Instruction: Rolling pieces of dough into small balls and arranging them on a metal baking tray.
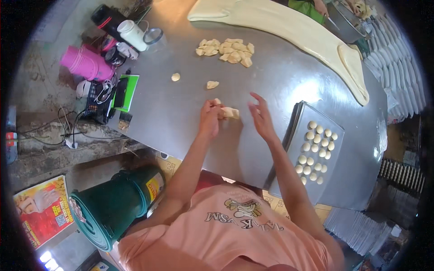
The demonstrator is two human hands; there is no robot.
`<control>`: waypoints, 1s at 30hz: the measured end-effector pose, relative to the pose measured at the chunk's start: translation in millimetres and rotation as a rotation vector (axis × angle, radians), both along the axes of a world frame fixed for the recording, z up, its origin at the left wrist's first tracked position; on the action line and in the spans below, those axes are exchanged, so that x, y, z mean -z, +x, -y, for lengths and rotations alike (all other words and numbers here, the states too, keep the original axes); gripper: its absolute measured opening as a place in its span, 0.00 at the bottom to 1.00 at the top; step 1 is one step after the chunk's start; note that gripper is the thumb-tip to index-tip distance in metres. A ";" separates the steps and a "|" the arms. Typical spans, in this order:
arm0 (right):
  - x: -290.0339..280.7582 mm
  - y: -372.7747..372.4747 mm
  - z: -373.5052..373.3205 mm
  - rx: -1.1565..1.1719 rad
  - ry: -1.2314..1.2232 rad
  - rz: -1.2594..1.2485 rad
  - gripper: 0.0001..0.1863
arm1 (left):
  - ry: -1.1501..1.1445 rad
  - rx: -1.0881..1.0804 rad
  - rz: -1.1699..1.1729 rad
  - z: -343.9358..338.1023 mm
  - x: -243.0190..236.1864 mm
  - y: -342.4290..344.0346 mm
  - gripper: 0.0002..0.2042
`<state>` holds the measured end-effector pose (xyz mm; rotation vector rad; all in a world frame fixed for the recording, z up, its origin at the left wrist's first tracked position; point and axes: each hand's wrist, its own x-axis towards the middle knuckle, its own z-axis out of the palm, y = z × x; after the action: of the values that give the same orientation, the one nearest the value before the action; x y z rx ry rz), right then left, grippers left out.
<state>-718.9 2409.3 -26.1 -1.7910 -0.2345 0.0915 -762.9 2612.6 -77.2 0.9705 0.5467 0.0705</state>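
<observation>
On the metal table, my left hand (210, 118) has its fingers closed on a pale dough piece (232, 113), which sticks out to the right of them. A bit of dough also shows just above those fingers. My right hand (262, 117) is held apart to the right, fingers spread, with nothing in it. Farther from me lie a single dough lump (212, 84) and, to its left, a rounder one (175, 77). Beyond them is a pile of cut dough pieces (235, 50). Right of my right forearm, a tray (337, 128) carries several rows of round dough balls (314, 147).
A long folded dough sheet (289, 25) stretches along the table's far edge. A co-worker's hand (321, 7) shows beside a metal bowl (346, 22). Bottles, a pink container (88, 63) and cables crowd the left. A green lidded bin (113, 207) stands at lower left.
</observation>
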 end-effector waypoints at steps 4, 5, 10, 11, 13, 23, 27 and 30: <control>31.2 -26.8 -92.3 -0.062 -0.174 -0.037 0.19 | -0.274 -0.110 -0.031 -2.8 -8.3 -6.3 0.03; 36.1 -34.7 -100.9 -0.042 -0.215 -0.101 0.20 | -0.330 -0.164 -0.069 -11.4 -7.8 -4.6 0.03; 30.4 -69.6 -28.0 0.323 -0.402 0.190 0.21 | 0.474 -0.230 0.031 -109.7 0.0 -41.4 0.05; 29.1 -74.0 -3.4 0.429 -0.507 0.060 0.21 | 0.830 -0.293 0.179 -128.4 5.5 -61.5 0.06; 38.6 -94.2 23.0 0.410 -0.792 -0.045 0.20 | 1.149 -0.271 -0.137 -147.4 25.2 -94.6 0.08; 126.3 -63.8 48.9 0.164 -0.965 0.340 0.12 | 1.944 0.333 -0.022 -199.7 94.2 -45.3 0.12; 105.5 -137.3 42.6 0.092 -1.106 0.177 0.10 | 1.903 0.371 -0.145 -169.7 79.8 -105.2 0.11; 115.5 -131.3 2.5 0.124 -0.923 0.298 0.10 | 2.003 0.390 0.135 -129.8 71.7 -79.0 0.11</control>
<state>-850.2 2406.7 -141.6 -2.7369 -0.3227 -0.1910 -841.9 2742.4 -148.9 2.9639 -0.0473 0.3656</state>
